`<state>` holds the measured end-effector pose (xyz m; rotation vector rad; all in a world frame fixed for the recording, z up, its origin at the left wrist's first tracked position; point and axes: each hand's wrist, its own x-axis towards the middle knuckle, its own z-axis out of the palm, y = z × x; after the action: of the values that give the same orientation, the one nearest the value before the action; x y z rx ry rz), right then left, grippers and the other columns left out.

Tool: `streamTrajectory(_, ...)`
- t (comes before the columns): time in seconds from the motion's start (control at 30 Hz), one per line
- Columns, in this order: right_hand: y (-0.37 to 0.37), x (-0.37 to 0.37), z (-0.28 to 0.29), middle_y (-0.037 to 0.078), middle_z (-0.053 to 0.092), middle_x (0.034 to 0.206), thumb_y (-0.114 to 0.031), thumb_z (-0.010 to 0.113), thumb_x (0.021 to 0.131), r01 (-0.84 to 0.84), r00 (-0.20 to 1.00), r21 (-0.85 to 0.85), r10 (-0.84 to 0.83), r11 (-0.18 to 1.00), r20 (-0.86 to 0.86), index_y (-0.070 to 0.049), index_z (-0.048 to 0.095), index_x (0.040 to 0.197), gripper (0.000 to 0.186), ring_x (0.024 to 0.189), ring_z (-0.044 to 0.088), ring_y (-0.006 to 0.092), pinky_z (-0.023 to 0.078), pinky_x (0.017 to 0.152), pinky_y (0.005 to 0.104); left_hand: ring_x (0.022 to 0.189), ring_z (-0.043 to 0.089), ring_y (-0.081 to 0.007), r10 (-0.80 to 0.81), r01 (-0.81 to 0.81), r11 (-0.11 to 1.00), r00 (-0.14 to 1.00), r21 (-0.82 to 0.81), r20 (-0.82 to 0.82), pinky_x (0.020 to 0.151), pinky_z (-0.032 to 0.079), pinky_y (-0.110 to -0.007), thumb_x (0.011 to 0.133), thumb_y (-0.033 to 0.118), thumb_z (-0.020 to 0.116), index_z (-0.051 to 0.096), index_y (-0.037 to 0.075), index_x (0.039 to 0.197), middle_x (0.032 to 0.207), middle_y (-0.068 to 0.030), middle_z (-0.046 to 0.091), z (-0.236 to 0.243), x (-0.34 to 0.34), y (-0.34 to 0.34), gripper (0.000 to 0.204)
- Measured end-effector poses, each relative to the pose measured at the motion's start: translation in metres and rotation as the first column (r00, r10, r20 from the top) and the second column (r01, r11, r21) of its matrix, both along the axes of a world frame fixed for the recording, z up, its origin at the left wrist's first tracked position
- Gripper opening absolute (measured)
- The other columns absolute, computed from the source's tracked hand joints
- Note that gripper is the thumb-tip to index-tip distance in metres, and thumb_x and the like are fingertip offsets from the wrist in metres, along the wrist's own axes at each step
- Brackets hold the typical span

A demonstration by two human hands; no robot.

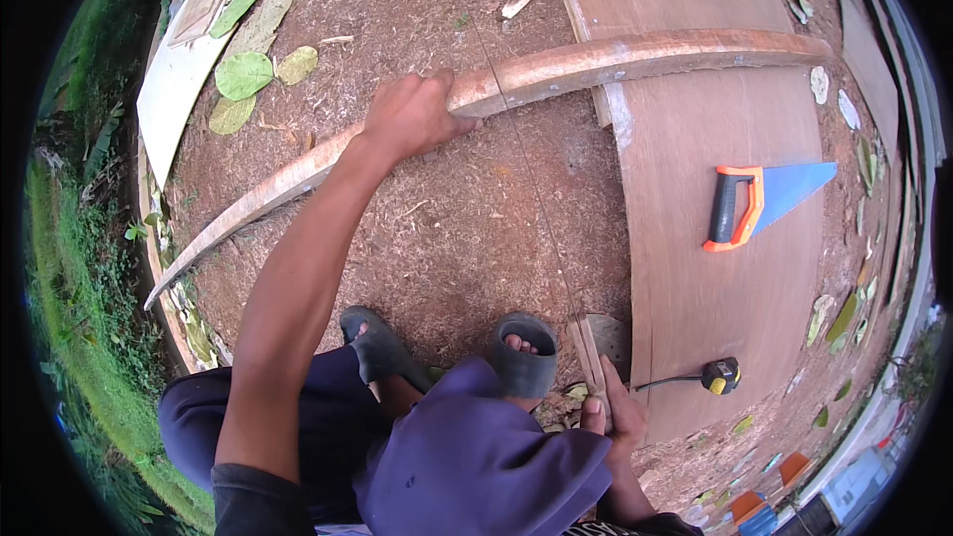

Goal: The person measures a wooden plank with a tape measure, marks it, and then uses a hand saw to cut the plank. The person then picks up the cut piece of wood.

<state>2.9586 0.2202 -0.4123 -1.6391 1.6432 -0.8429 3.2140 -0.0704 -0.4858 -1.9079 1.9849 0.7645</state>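
My left hand (412, 114) grips a long, pale wooden beam (551, 74), which crosses over the dirt and onto a plywood sheet (715, 318). My right hand (620, 412) holds a narrow wooden piece (586, 347) low by my right knee. A thin dark line, either a wire or a narrow blade, runs from that piece up across the beam; I cannot tell which. On the plywood lie a handsaw (764, 203) with blue blade and orange-black handle, and a black-and-yellow tape measure (721, 375).
My sandalled feet (526, 357) stand on the dirt (476, 218) below the beam. Pale boards (174, 89) lie at the left edge beside grass (89, 308). Leaves (243, 74) are scattered around. Assorted objects (854, 486) are at the lower right rim.
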Motion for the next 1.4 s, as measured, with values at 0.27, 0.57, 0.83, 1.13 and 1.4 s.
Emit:
streamTrajectory(0.27, -0.143, 0.077, -0.063, 0.016, 0.067, 0.070, -0.010, 0.065, 0.094, 0.177, 0.942, -0.068, -0.150, 0.982, 0.299, 0.007, 0.064, 0.129, 0.039, 0.060, 0.064, 0.0123, 0.049, 0.055, 0.0313, 0.085, 0.073, -0.0310, -0.066, 0.071, 0.987, 0.997, -0.145, 0.037, 0.083, 0.057, -0.045, 0.083, 0.054, 0.079, 0.063, -0.003, 0.124, 0.084, -0.0198, 0.073, 0.007, -0.002, 0.010, 0.072)
streamTrajectory(0.57, -0.151, 0.075, -0.106, 0.006, 0.064, 0.074, -0.009, 0.063, 0.097, 0.189, 0.886, -0.094, -0.128, 0.977, 0.446, 0.007, 0.063, 0.133, 0.040, 0.065, 0.055, 0.0054, 0.045, 0.057, 0.0257, 0.111, 0.068, -0.0331, 0.058, 0.054, 0.959, 0.923, 0.277, -0.381, 0.094, 0.052, -0.044, 0.069, 0.046, 0.088, 0.070, -0.001, 0.122, 0.118, -0.0237, 0.071, -0.010, 0.023, -0.026, 0.073)
streamTrajectory(0.83, -0.153, 0.086, -0.087, 0.012, 0.069, 0.078, -0.010, 0.063, 0.097, 0.252, 0.906, -0.131, -0.186, 0.959, 0.380, 0.008, 0.062, 0.133, 0.041, 0.067, 0.061, 0.0086, 0.050, 0.059, 0.0296, 0.119, 0.063, -0.0387, -0.079, 0.042, 0.978, 0.980, -0.205, -0.181, 0.104, 0.048, -0.049, 0.062, 0.057, 0.089, 0.052, 0.004, 0.141, 0.128, -0.0222, 0.065, -0.011, 0.017, 0.023, 0.102)
streamTrajectory(1.13, -0.088, 0.064, -0.014, 0.011, 0.067, 0.072, -0.008, 0.058, 0.098, 0.172, 0.952, 0.182, -0.211, 0.968, 0.222, 0.009, 0.058, 0.136, 0.041, 0.059, 0.067, 0.0113, 0.053, 0.055, 0.0292, 0.115, 0.064, -0.0369, -0.073, 0.078, 0.949, 0.997, -0.306, 0.028, 0.100, 0.050, -0.054, 0.075, 0.043, 0.085, 0.052, 0.001, 0.119, 0.120, -0.0211, 0.065, -0.032, 0.006, 0.045, 0.069)
streamTrajectory(1.4, -0.043, 0.046, 0.005, 0.013, 0.070, 0.076, -0.008, 0.057, 0.099, 0.175, 0.969, 0.278, -0.215, 0.945, 0.121, 0.010, 0.056, 0.137, 0.043, 0.068, 0.073, 0.0157, 0.056, 0.063, 0.0296, 0.112, 0.066, -0.0351, -0.024, 0.026, 0.973, 1.000, -0.228, 0.011, 0.099, 0.050, -0.054, 0.073, 0.042, 0.085, 0.052, 0.001, 0.112, 0.116, -0.0206, 0.066, -0.034, 0.005, 0.037, 0.065)
